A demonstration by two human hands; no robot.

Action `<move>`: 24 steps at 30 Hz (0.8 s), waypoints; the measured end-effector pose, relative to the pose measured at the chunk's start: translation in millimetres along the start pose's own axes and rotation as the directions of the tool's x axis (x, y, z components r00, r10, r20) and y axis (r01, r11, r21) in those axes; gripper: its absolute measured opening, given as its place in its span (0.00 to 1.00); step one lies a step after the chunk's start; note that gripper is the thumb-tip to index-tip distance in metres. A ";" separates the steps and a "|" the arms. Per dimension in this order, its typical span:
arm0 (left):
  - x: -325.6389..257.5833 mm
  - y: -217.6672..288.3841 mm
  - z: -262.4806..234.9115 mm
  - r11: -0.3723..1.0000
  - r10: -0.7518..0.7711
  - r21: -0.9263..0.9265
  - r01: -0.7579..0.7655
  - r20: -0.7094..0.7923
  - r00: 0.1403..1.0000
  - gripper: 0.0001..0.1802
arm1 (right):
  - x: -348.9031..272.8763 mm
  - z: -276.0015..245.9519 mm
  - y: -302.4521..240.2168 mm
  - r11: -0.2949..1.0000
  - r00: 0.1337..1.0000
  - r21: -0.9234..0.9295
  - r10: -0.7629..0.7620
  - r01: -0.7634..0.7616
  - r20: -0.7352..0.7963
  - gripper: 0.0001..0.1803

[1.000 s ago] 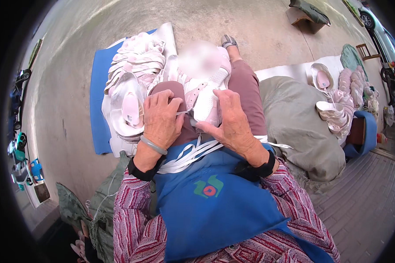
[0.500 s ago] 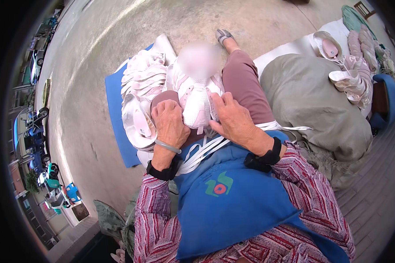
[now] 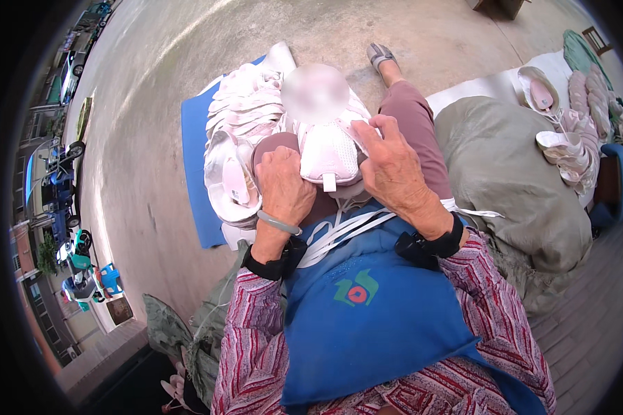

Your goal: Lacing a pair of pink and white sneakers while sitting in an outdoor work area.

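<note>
On my lap lies a white and pale pink shoe upper (image 3: 329,153), its mesh tongue and small pull tab toward me. My left hand (image 3: 284,185) is closed beside the tongue, fingers curled under; whatever they grip is hidden. At the upper's right edge, my right hand (image 3: 399,169) is closed, thumb and fingers pinching the side flap near the eyelets. White laces (image 3: 349,228) trail across the blue apron (image 3: 381,311) below both hands. The far part of the upper is blurred.
Left of my lap, a row of stacked shoe uppers (image 3: 246,104) rests on a blue sheet (image 3: 199,173), with one upper (image 3: 233,181) nearest. A bulky grey-green cloth bundle (image 3: 512,173) stands at the right. Beyond it are more uppers (image 3: 564,149) and a blue chair (image 3: 619,183).
The tongue end of the upper has lifted, showing more of its mesh and a paler tab. My right hand has risen along the flap; my left fingers have curled more tightly. The whole view has shifted.
</note>
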State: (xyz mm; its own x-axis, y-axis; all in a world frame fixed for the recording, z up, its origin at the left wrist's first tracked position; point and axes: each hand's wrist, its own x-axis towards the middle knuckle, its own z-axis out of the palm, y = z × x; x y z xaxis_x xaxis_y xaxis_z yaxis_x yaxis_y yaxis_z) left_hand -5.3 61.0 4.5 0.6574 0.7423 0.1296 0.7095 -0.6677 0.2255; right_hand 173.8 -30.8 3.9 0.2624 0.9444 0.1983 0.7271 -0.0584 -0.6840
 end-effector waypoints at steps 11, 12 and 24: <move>-44.6 7.0 18.9 0.898 -0.254 -0.374 0.230 -0.016 0.967 0.07 | 32.1 3.8 15.6 0.987 0.989 -0.097 -0.123 0.131 0.086 0.23; -38.2 2.3 18.6 0.898 -0.258 -0.368 0.239 0.000 0.966 0.06 | 34.9 2.2 16.0 0.984 0.984 -0.115 -0.121 0.136 0.128 0.23; -15.4 -2.4 8.9 0.958 -0.133 -0.266 0.110 -0.068 0.989 0.08 | 13.4 22.4 5.4 0.822 0.852 -0.229 -0.492 0.522 0.177 0.30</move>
State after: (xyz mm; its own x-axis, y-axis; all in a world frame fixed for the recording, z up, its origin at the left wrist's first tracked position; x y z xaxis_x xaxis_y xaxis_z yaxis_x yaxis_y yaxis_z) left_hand -14.8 50.7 -6.5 0.5388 0.8264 0.1635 0.6843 -0.5425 0.4873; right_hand 167.0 -11.3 -12.8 -0.2464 0.8908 0.3818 0.8794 0.3711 -0.2981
